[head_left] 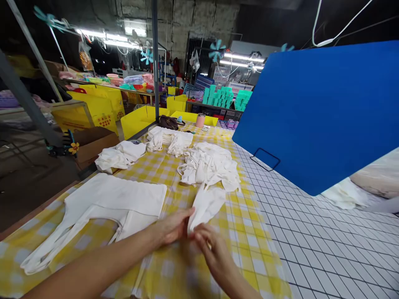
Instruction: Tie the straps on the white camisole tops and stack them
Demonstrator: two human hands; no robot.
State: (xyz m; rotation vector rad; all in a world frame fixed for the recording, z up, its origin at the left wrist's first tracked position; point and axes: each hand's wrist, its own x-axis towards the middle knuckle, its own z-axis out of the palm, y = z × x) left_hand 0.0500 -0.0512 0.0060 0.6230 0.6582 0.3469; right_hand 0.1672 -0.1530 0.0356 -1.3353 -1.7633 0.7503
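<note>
My left hand (175, 226) and my right hand (212, 246) meet at the near end of a small white fabric piece (208, 204), and both are closed on its edge. A narrow strap-like end of this piece reaches up to a loose pile of white garments (210, 164). Left of my hands a white strappy garment (115, 195) lies spread flat, its straps toward me; my left forearm crosses over its near right part. Parts of the held fabric are hidden behind my fingers.
A yellow checked cloth (249, 249) covers the table. Farther off lie a neat white garment stack (171, 139), a crumpled white heap (121, 155), a dark bag (168, 122) and a pink cup (200, 120). A large blue board (327, 112) rises at right; a metal post (156, 62) stands behind.
</note>
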